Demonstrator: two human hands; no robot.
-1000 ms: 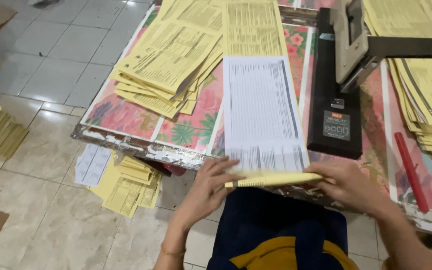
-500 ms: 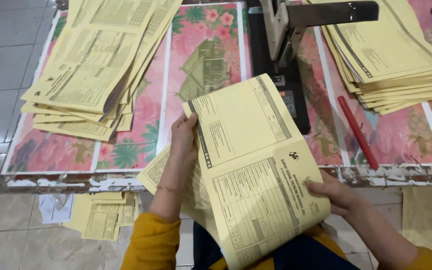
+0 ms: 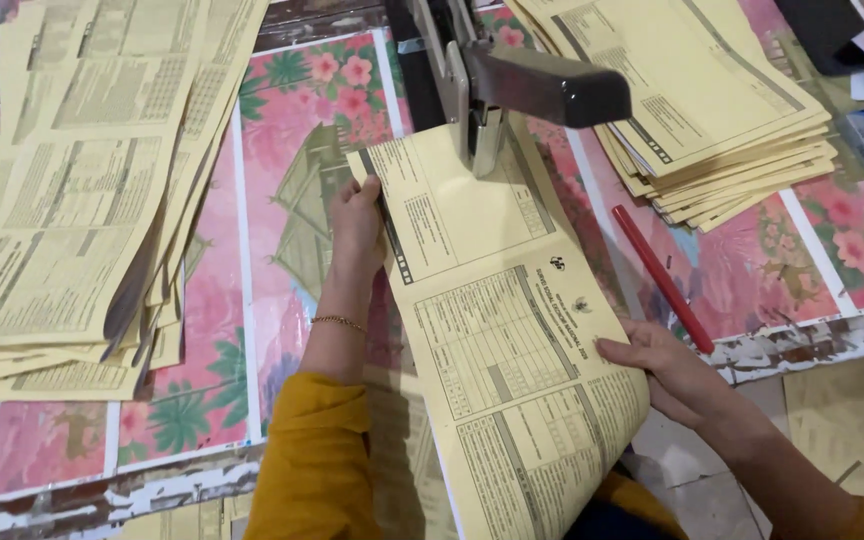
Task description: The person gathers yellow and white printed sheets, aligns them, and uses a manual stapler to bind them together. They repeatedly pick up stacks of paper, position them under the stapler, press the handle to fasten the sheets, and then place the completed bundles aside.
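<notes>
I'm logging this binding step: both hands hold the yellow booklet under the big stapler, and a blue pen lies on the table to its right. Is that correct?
Nearly. The pen is red, not blue, as the head view shows. The rest holds: the left hand and right hand both hold the yellow booklet under the big stapler, and the pen lies on the table to its right.

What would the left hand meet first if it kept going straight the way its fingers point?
Probably the black base of the heavy-duty stapler: the left hand points up-table along the yellow booklet edge, though depth is unclear.
</notes>
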